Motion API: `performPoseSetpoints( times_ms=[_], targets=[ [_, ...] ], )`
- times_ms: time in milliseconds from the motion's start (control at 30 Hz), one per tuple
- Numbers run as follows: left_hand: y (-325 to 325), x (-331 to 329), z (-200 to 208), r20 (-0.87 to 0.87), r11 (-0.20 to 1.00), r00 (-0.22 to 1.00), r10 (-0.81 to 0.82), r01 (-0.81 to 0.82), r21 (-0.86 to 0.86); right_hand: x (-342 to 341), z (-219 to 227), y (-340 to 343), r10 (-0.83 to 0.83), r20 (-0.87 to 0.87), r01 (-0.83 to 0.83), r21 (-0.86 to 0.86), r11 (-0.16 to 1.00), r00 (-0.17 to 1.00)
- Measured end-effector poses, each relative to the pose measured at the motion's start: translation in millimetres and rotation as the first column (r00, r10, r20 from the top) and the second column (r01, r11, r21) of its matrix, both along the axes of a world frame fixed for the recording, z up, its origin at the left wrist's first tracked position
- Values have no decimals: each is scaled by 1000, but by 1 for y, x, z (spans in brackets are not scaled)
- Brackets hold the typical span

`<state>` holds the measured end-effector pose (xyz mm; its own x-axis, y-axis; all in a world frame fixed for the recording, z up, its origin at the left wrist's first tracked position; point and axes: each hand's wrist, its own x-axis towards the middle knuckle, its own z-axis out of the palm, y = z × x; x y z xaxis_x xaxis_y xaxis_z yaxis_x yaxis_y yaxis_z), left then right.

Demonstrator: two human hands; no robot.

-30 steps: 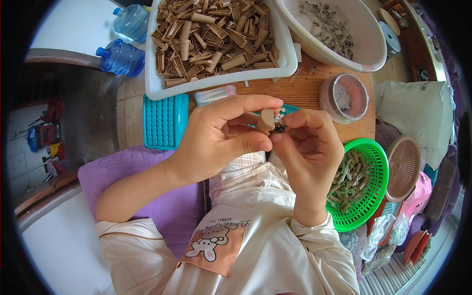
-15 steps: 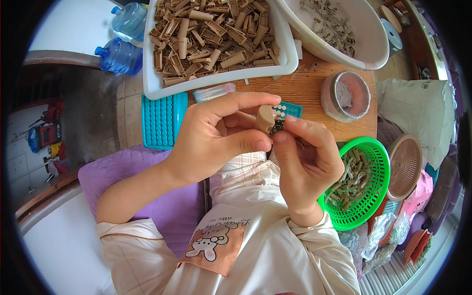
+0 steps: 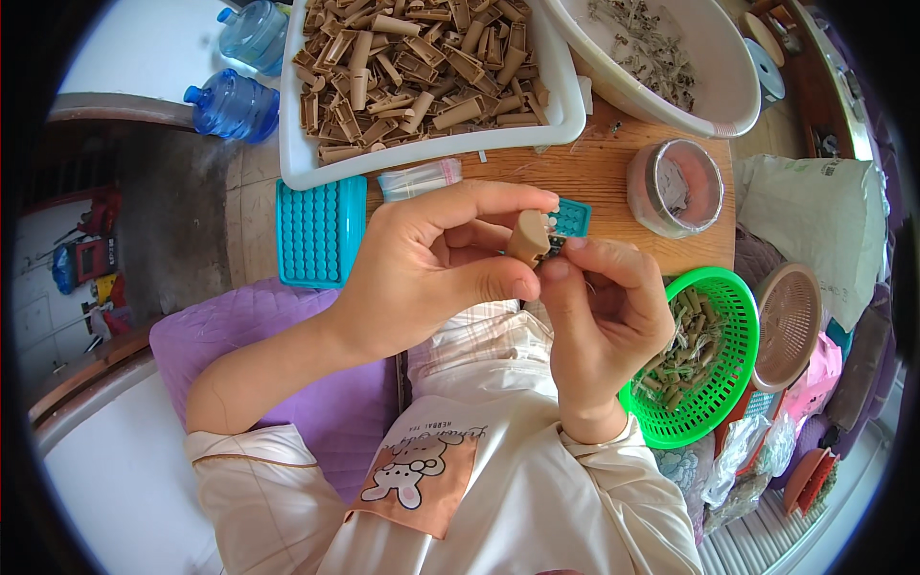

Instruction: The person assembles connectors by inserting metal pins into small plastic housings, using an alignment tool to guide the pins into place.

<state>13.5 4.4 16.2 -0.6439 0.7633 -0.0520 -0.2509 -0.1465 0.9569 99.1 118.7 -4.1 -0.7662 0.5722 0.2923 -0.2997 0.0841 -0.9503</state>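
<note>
Between the fingertips and thumb of my left hand (image 3: 412,264) is a tan plastic casing (image 3: 527,240), held up over my lap with its hollow side toward the right. My right hand (image 3: 613,321) pinches a small dark electronic part (image 3: 555,246) with thumb and forefinger at the casing's open side. How far the part sits inside the casing is hidden by my fingers. Just behind the casing, a small teal tray (image 3: 574,217) with little pale round pieces shows on the wooden table (image 3: 594,158).
A white tub (image 3: 436,159) of tan casings stands ahead, beside a white basin (image 3: 714,91) of small wired parts. A round container (image 3: 674,213) is at the table's right. The green basket (image 3: 743,383) holds wired casings; a teal ridged box (image 3: 321,235) lies left.
Both hands and the casing have shifted slightly right and down. The casing is tilted a little differently, and more of the small teal tray shows behind it.
</note>
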Motion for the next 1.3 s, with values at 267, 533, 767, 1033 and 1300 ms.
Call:
performPoseSetpoints(
  times_ms=[267, 533, 767, 1033, 1300],
  targets=[
    [0, 1, 0, -13, 1000, 1000, 28, -27, 14, 6, 5, -1, -10, 27, 12, -74, 997, 1000],
    [-1, 1, -2, -31, 998, 999, -16, 14, -62, 5, 4, -2, -17, 74, 15, 27, 1000, 997],
    [0, -2, 5, 203, 999, 979, 32, -22, -49, 0, -8, -8, 15, 5, -15, 169, 986, 1000],
    [-2, -5, -3, 29, 995, 999, 42, -39, -94, -9, -8, -7, 7, 20, -13, 331, 943, 1000],
    [1, -5, 8, 71, 993, 991, 110, -105, -61, -8, -14, -11, 154, 13, -145, -271, 952, 988]
  ],
)
